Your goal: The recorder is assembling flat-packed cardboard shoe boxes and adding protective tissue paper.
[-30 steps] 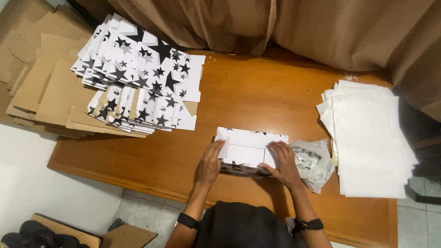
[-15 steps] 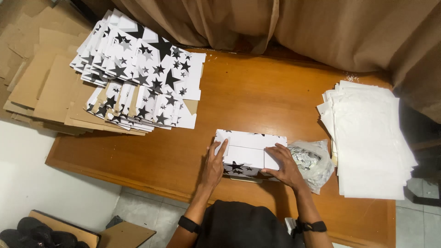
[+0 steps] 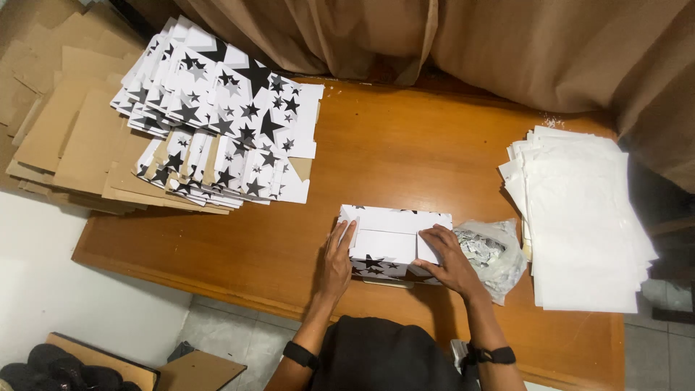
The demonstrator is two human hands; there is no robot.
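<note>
A small white box with black stars [image 3: 391, 242] stands on the wooden table [image 3: 405, 152] near its front edge. My left hand [image 3: 337, 262] lies flat against the box's left side, fingers on the top flap. My right hand [image 3: 449, 259] presses on the right part of the top flaps. Both hands grip the box from either side.
A crumpled clear plastic bag [image 3: 492, 253] lies right of the box. A stack of white sheets [image 3: 579, 217] sits at the table's right end. Flat star-printed box blanks [image 3: 217, 108] are piled at the back left on brown cardboard sheets [image 3: 65, 137]. A brown curtain [image 3: 470, 43] hangs behind.
My right hand has slid from the box's near right corner up onto its top flaps. The left hand stays on the left side.
</note>
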